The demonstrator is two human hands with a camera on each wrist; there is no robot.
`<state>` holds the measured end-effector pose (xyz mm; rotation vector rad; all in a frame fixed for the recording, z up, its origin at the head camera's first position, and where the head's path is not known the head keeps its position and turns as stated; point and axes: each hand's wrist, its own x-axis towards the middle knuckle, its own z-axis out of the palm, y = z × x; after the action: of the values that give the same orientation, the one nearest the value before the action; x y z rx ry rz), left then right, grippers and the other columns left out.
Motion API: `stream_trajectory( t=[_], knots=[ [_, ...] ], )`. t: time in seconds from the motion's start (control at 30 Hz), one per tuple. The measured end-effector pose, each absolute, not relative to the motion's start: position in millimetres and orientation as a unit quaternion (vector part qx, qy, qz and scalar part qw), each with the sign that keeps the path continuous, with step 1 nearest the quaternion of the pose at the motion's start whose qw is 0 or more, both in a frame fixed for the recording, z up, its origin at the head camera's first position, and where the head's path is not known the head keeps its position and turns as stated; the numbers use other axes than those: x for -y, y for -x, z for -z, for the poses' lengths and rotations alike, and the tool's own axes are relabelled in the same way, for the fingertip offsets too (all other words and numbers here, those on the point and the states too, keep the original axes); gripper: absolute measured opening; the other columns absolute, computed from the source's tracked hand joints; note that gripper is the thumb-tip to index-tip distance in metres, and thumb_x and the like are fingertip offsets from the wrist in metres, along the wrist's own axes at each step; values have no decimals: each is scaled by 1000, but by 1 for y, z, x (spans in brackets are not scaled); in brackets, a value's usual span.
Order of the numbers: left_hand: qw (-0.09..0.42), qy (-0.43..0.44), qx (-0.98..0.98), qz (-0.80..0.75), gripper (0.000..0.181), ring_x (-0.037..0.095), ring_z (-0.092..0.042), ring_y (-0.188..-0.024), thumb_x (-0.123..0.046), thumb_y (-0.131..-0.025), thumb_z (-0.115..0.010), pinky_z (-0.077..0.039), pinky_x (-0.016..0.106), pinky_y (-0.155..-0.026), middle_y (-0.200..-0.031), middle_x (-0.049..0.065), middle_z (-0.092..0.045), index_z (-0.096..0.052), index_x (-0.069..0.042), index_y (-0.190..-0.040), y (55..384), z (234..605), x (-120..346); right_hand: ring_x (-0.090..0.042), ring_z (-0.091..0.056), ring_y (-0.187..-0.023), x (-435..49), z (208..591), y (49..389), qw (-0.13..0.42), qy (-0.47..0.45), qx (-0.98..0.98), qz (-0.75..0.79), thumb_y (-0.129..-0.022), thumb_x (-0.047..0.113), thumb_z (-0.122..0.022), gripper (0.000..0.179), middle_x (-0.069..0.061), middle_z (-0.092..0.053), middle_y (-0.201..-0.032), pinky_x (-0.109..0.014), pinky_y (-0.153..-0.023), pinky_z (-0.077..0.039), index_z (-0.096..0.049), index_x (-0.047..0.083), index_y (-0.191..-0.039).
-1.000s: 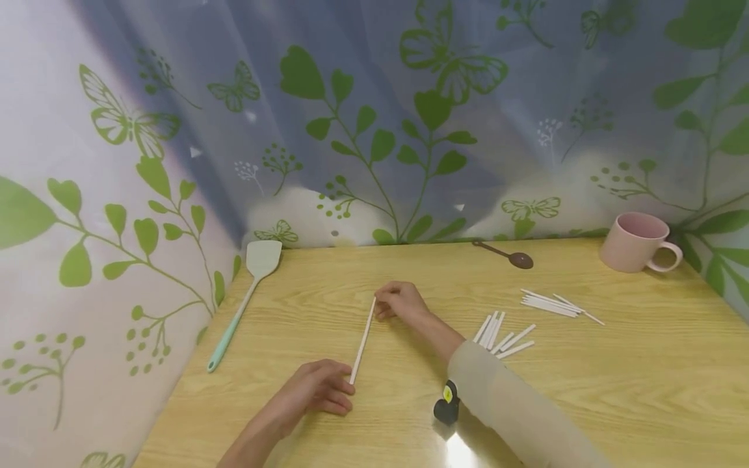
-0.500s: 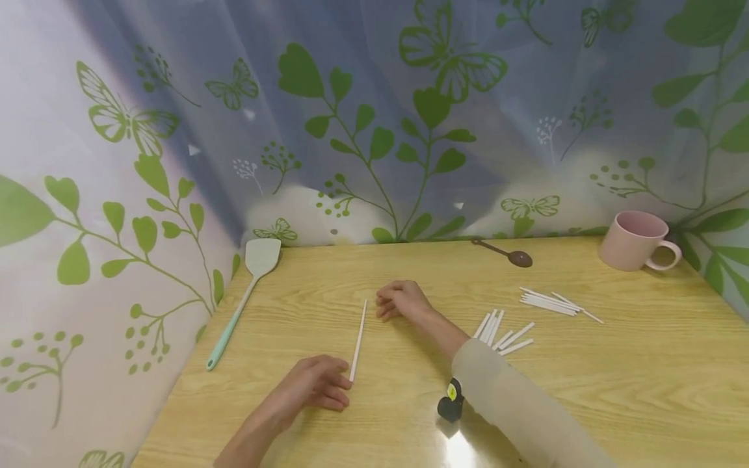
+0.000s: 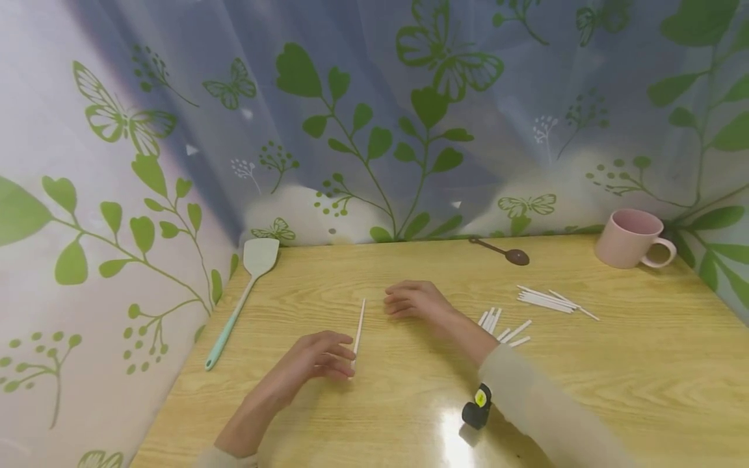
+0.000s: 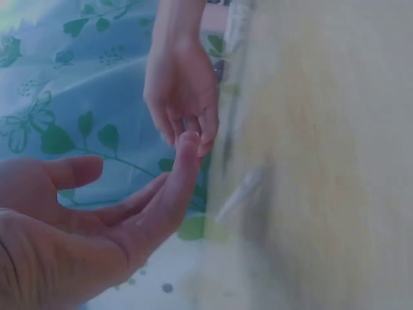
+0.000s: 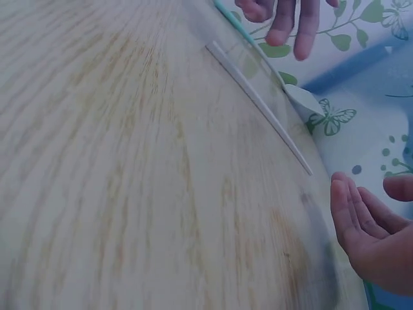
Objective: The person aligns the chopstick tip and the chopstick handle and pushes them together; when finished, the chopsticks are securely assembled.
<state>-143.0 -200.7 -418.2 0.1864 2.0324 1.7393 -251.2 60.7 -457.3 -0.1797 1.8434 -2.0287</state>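
A thin white stick [image 3: 359,325] lies on the wooden table, pointing away from the person. In the head view my left hand [image 3: 313,361] overlaps its near end, fingers extended and loosely bent. From the right wrist, the full stick [image 5: 261,106] shows on the wood, with the left fingers [image 5: 303,29] raised apart from it. My right hand [image 3: 418,302] hovers to the right of the stick's far end, holding nothing, its fingers slightly bent. The left wrist view shows both hands, the right one [image 4: 184,84] beyond the left [image 4: 110,226], with bare palms.
Right of the right forearm lie a fanned group of short white sticks [image 3: 490,318], partly hidden by the sleeve, and a second pile [image 3: 544,299]. A brown spoon [image 3: 500,251] and pink mug [image 3: 629,239] are at the back; a spatula [image 3: 242,302] is left. Patterned curtains border the table.
My right hand has let go of the stick's far end and drawn off to the right. The left hand has shifted slightly forward; the stick stays on the table.
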Motion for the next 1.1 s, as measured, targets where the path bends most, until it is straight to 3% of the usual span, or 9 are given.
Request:
stream_trajectory(
  t=[0.2, 0.5, 0.8, 1.1],
  knots=[
    [225, -114, -730, -635, 56, 32, -72, -109, -38, -111, -49, -58, 40, -98, -131, 27, -64, -51, 6, -145, 161, 412, 176, -46, -62, -124, -93, 452, 243, 207, 94, -658, 718, -109, 13, -53, 45, -35, -56, -140, -50, -108, -51, -49, -14, -145],
    [234, -178, -714, -635, 43, 34, -70, -114, -33, -111, -51, -56, 42, -102, -134, 21, -64, -57, -3, -141, 181, 398, 133, -45, -59, -130, -144, 446, 234, 208, 125, -692, 680, -110, 22, -53, 50, -29, -57, -143, -49, -111, -49, -47, -9, -148],
    [250, -205, -722, -612, 41, 31, -71, -112, -25, -110, -53, -58, 42, -97, -130, 17, -68, -58, 2, -141, 193, 412, 99, -35, -63, -128, -200, 442, 227, 183, 124, -713, 666, -110, 22, -55, 53, -29, -54, -147, -43, -110, -50, -43, -10, -151],
    [260, -191, -718, -617, 42, 38, -69, -115, -21, -108, -58, -57, 49, -99, -128, 24, -67, -57, 7, -140, 207, 431, 63, -10, -70, -112, -270, 448, 225, 123, 63, -695, 706, -108, 17, -59, 44, 9, -73, -120, -28, -98, -56, -52, -7, -145]
  ],
)
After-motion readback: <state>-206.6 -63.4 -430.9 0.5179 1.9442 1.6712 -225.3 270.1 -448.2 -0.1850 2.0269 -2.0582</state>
